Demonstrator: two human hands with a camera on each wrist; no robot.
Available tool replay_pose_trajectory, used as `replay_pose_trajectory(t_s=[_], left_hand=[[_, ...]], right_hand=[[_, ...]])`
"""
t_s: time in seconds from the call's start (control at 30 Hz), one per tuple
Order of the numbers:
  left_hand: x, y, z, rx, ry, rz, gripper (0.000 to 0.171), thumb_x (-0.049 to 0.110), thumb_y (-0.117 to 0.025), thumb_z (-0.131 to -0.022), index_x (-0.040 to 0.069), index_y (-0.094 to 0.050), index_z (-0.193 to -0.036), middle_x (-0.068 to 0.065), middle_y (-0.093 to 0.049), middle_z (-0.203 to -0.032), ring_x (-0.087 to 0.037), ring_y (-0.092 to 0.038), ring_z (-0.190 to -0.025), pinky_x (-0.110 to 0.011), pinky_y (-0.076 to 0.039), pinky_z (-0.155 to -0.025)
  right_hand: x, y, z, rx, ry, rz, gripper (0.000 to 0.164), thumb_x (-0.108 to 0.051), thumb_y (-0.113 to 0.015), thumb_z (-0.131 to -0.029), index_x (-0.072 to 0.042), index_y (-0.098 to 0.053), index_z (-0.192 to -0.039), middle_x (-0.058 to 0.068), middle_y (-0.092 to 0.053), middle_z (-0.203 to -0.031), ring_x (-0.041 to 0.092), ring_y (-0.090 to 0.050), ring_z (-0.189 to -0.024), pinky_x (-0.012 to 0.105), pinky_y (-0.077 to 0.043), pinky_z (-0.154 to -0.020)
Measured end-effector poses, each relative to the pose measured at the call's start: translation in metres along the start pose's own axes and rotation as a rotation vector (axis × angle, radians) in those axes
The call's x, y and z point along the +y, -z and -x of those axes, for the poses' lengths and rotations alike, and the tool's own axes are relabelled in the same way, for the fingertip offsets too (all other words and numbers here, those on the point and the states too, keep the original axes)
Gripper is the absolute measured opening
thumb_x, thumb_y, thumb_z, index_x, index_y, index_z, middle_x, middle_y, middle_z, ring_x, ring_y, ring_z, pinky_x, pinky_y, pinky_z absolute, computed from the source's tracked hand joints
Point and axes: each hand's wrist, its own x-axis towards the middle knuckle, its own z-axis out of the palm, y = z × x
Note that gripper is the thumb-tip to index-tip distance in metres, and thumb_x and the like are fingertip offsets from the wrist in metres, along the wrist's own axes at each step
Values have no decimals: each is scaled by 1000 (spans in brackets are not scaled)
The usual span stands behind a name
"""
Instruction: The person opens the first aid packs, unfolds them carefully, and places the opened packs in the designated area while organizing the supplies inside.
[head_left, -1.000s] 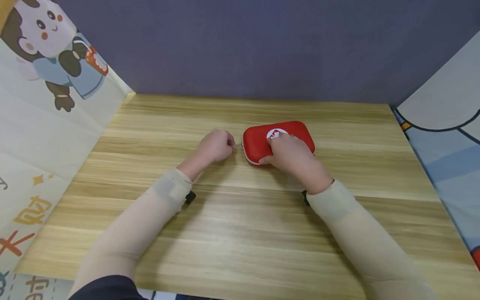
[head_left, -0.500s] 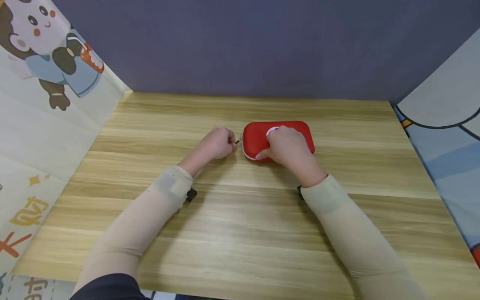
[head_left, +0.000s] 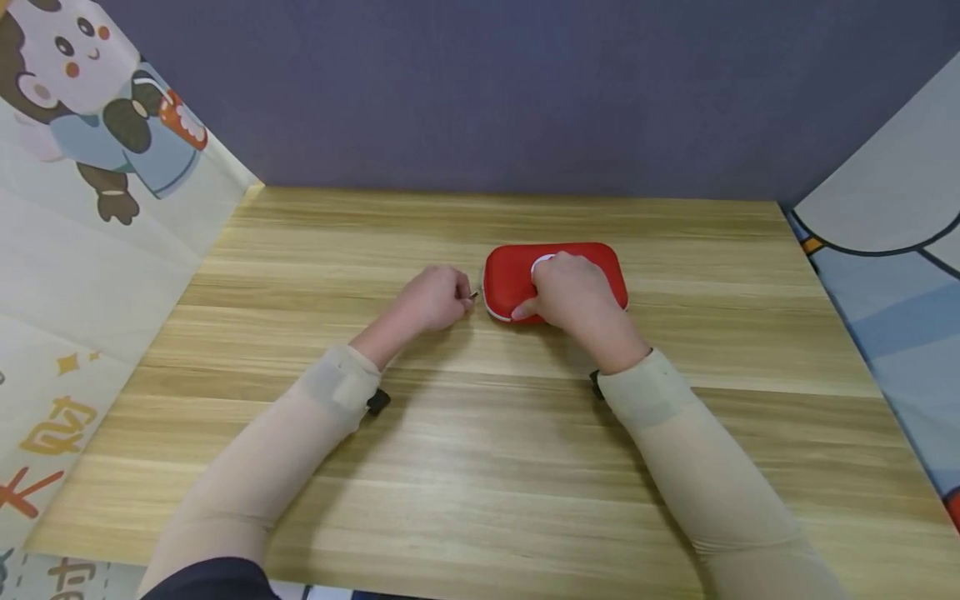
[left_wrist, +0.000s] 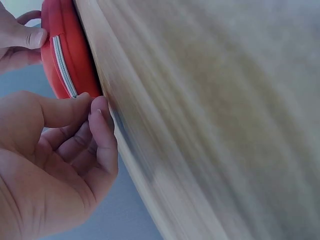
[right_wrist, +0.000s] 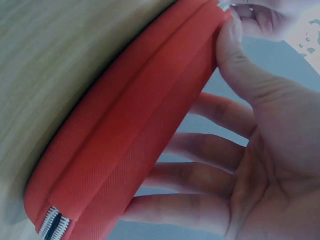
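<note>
A red zip case [head_left: 510,279] lies on the table in the head view, its round white emblem mostly covered by my right hand [head_left: 573,292]. Fairly straight fingers of that hand press on the lid, while the thumb [right_wrist: 232,52] bears on the near edge. At the case's left end, my left hand [head_left: 435,298] pinches a small zipper pull [head_left: 474,294] between thumb and forefinger. A pale zipper [left_wrist: 64,66] runs along that end up to these fingertips in the left wrist view. More zipper teeth [right_wrist: 52,223] show at the other end in the right wrist view.
The wooden table [head_left: 480,467] extends around the case. A dark blue-grey panel [head_left: 480,92] stands along its far edge. Printed cloth panels flank it, with a cartoon figure [head_left: 112,108] on the left one.
The case has turned slightly, so it now lies straighter to the far edge. My left hand rose a little with the pull, then came back nearer. My right hand shifted slightly left.
</note>
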Motion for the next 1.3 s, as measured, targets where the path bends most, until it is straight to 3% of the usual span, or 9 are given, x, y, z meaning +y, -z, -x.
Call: replay_pose_trajectory(t_s=[0.3, 0.67, 1.0, 1.17, 1.3], left_hand=[[0, -3, 10, -26, -15, 55, 12, 16, -71, -99, 11, -73, -89, -2, -70, -83, -19, -59, -80, -36, -51, -79], [6, -5, 18, -47, -41, 28, 8, 14, -71, -97, 11, -76, -91, -4, -75, -87, -20, -64, -84, -38, -55, -85], [11, -5, 25, -30, -92, -56, 17, 16, -72, -96, 16, -87, -103, -2, -83, -109, -22, -75, -107, -43, -58, -101], [14, -7, 26, -47, -138, -80, 17, 15, -72, -95, 15, -87, -102, -3, -83, -106, -18, -73, -97, -41, -59, -95], [21, -12, 25, -56, -211, -112, 17, 11, -71, -94, 14, -86, -87, 2, -78, -84, -14, -60, -78, -34, -54, -80]], right_hand=[[0, 2, 3, -17, 20, 22, 39, -41, -87, -89, -8, -67, -86, 11, -67, -89, 29, -67, -87, 46, -58, -84], [1, 1, 3, -10, 23, 31, 37, -41, -87, -89, -8, -70, -86, 10, -68, -89, 29, -66, -86, 46, -58, -83], [1, 0, 3, -2, 18, 22, 41, -44, -85, -90, -10, -64, -84, 9, -64, -83, 28, -66, -83, 44, -57, -82], [1, 0, 3, 1, 21, 33, 41, -45, -85, -89, -10, -66, -87, 9, -64, -82, 27, -65, -81, 43, -56, -80], [4, -1, 3, -1, 20, 31, 39, -45, -85, -89, -10, -68, -89, 9, -64, -83, 26, -64, -79, 42, -55, -78]])
